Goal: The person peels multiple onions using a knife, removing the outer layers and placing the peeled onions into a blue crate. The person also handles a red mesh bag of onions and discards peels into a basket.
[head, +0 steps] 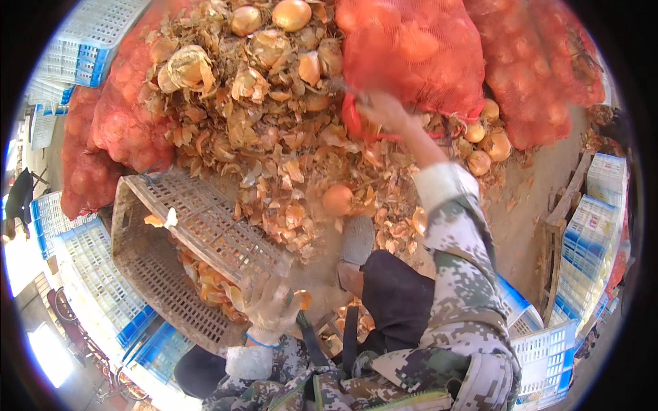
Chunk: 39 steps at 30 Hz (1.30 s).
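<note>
My left hand (270,308), in a pale dusty glove, grips the near end of a dirty plastic crate (216,226). The crate is tilted on its side, with onion skins (211,287) inside it. A scrap of skin (303,299) shows by the glove's fingers. My bare right hand (385,112) is reached forward beside the lower edge of a red mesh bag of onions (411,56). It is blurred by motion, and a thin dark tool (347,90) appears to jut from its fingers. A heap of onion skins (241,113) with several whole onions lies left of this hand.
More red mesh bags (529,77) stand at the right, others (128,113) at the left. Loose onions (483,138) lie beside the middle bag; one onion (337,200) sits by my shoe (358,239). Blue-and-white crates (591,231) and a wooden frame (552,257) are at right, more crates (97,272) at left.
</note>
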Tool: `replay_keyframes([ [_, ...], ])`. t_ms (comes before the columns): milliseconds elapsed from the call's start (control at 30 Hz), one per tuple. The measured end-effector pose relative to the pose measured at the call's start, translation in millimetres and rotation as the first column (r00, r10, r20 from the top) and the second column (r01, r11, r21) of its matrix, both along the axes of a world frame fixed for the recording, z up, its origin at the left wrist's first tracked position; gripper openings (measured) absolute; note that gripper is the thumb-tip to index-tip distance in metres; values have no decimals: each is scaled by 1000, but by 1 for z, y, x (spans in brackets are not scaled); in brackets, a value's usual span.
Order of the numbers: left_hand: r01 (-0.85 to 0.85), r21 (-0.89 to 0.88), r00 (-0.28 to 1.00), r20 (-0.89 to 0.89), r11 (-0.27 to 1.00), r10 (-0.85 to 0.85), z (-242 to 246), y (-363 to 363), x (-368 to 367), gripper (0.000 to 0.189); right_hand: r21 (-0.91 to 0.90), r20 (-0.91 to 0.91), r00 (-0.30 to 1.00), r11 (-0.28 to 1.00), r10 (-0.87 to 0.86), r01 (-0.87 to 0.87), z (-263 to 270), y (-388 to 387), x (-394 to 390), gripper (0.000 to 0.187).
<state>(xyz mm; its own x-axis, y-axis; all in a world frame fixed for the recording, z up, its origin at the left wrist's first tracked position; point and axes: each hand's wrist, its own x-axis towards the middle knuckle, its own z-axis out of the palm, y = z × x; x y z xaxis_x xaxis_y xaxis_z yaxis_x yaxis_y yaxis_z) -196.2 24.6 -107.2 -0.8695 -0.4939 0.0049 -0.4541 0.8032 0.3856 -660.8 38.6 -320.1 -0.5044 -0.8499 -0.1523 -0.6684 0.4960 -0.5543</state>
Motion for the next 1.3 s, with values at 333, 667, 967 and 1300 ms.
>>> replay_keyframes([
  [333, 28, 21, 999, -37, 999, -27, 9, -4, -3, 28, -91, -47, 970, 968, -237, 232, 16, 74, 16, 30],
  [667, -255, 565, 933, -68, 785, 352, -8, 17, -19, 41, 21, 8, 1000, 1000, -22, 21, 17, 40, -32, 36],
  [967, -78, 258, 893, 448, 963, -47, -130, -25, -180, 62, 157, 498, 690, 837, -525, 524, 57, 79, 18, 28],
  [1300, -95, 362, 847, 520, 928, -116, -196, -13, -195, 46, 333, 498, 730, 881, -467, 336, 44, 109, 84, 34],
])
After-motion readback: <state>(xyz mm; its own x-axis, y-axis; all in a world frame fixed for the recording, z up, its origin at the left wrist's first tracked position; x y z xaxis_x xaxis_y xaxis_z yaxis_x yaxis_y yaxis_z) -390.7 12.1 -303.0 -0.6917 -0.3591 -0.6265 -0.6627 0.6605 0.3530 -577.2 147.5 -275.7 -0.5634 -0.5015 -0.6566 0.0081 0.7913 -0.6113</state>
